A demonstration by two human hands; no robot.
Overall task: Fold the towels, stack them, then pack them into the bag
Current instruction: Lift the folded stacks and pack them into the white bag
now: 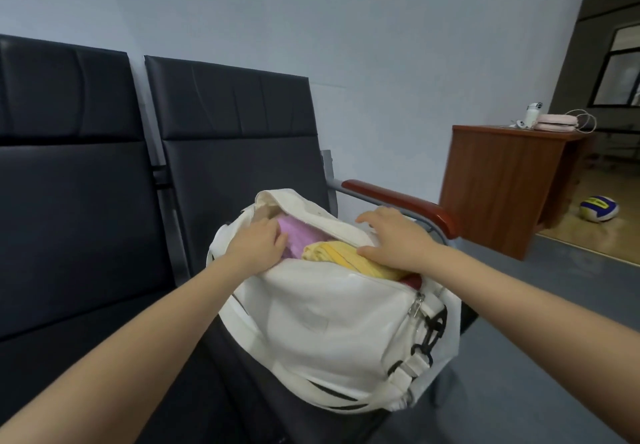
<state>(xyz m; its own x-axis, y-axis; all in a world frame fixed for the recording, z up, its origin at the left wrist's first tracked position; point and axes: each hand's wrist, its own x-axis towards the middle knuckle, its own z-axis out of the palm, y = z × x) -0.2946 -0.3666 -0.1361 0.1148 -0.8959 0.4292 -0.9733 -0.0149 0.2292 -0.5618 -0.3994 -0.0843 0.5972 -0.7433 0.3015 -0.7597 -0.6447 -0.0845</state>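
A white duffel bag [322, 322] lies on the right-hand black seat with its top zip undone. Inside it I see a pink towel [299, 237] at the far end and a folded yellow towel [349, 258] nearer the middle; a bit of red cloth [412, 282] shows at the zip's right end. My left hand [258, 241] reaches into the opening, fingers curled over the pink towel. My right hand [391, 235] lies spread over the far flap of the bag, thumb touching the yellow towel.
Two black padded chairs [86, 201] stand in a row against the wall, with a wooden armrest [401, 202] just right of the bag. A brown wooden desk [502, 183] holding small items stands further right. A volleyball [599, 208] lies on the floor beyond.
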